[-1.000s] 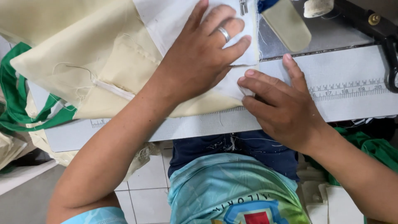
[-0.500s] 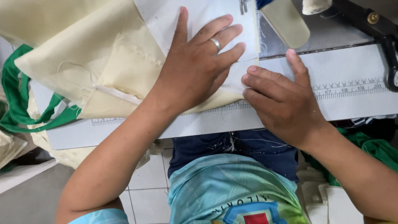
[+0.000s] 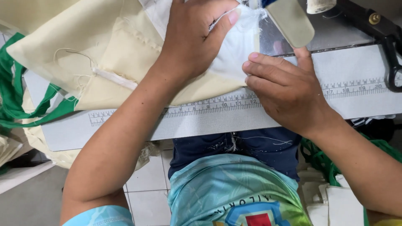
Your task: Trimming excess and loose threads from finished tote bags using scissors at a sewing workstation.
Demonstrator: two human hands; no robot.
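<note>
White fabric [image 3: 234,50] lies on the table [image 3: 209,121]; left hand [image 3: 192,37] presses it flat, open; right hand [image 3: 284,90] open, fingertips [image 3: 251,67] touching its near-right edge beside cream cloth [image 3: 96,54].

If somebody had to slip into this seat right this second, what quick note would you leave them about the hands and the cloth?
Left hand: flat, fingers spread, pressing the white fabric piece onto the cream cloth.
Right hand: fingertips pinning the white piece's near edge, just above the printed ruler strip on the grey table.
The cream cloth has green trim hanging off the left side, and loose threads show on it.
Done: the white piece is laid on the cream cloth.
Left: whether any of it is stitched cannot be told; the needle area is hidden at the top edge.
</note>
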